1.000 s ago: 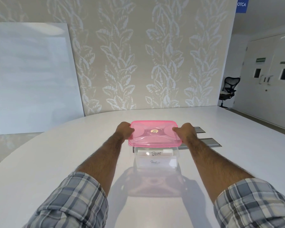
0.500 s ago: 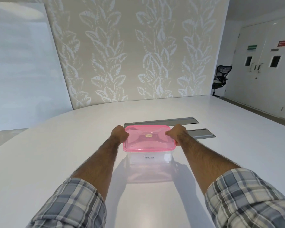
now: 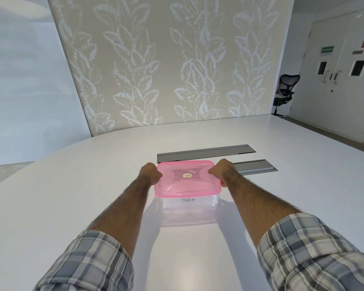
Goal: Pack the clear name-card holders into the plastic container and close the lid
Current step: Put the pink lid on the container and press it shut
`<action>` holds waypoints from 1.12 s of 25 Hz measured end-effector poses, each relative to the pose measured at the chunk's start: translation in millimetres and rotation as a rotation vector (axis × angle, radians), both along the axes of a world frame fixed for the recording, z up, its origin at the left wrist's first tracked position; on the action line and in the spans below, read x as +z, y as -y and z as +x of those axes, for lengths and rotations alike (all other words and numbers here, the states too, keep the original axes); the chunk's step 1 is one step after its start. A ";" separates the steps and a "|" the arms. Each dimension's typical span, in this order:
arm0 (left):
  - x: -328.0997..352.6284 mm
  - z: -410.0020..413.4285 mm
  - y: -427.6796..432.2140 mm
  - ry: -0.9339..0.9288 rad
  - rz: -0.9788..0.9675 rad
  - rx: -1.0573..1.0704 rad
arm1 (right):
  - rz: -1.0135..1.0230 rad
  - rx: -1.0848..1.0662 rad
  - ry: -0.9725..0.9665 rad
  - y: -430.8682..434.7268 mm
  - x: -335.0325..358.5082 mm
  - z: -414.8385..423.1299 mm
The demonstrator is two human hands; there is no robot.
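A clear plastic container (image 3: 198, 203) stands on the white table (image 3: 72, 196) in front of me. Its pink translucent lid (image 3: 187, 179) lies flat on top of it. My left hand (image 3: 149, 172) grips the lid's left edge with curled fingers. At the right edge my right hand (image 3: 222, 172) grips it the same way. Through the container's front wall I see a name-card holder (image 3: 187, 200) with a handwritten card inside.
Two grey metal cable hatches (image 3: 204, 153) (image 3: 254, 166) are set into the table just behind the container. A black office chair (image 3: 284, 91) stands by the far right wall near white double doors (image 3: 343, 68).
The lid has come down from above the container onto its rim, both hands going down with it. The camera view has tilted and shifted a little.
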State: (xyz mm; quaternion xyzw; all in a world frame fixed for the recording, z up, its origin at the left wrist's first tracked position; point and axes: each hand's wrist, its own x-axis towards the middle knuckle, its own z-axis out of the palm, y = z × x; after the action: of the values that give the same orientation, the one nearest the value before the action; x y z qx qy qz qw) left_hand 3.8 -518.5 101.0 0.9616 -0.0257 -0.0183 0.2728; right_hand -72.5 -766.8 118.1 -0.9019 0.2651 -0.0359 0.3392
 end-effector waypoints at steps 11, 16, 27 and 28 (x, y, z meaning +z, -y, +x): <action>-11.9 11.0 0.5 -0.049 0.072 -0.016 | -0.026 -0.001 -0.014 2.9 -5.9 17.1; -12.0 14.4 6.3 -0.062 0.105 -0.038 | 0.017 0.011 -0.027 10.4 -16.6 23.0; -27.0 24.6 31.1 -0.048 -0.020 -0.024 | -0.036 -0.014 0.042 13.6 -28.1 40.6; -28.6 26.4 34.1 -0.043 -0.031 -0.013 | -0.041 -0.028 0.060 13.2 -30.4 42.4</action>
State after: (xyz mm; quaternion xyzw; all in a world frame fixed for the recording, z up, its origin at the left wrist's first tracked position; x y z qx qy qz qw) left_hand 30.2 -552.6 72.4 0.9565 -0.0261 -0.0405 0.2878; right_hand -30.2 -779.9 87.8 -0.9034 0.2666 -0.0729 0.3278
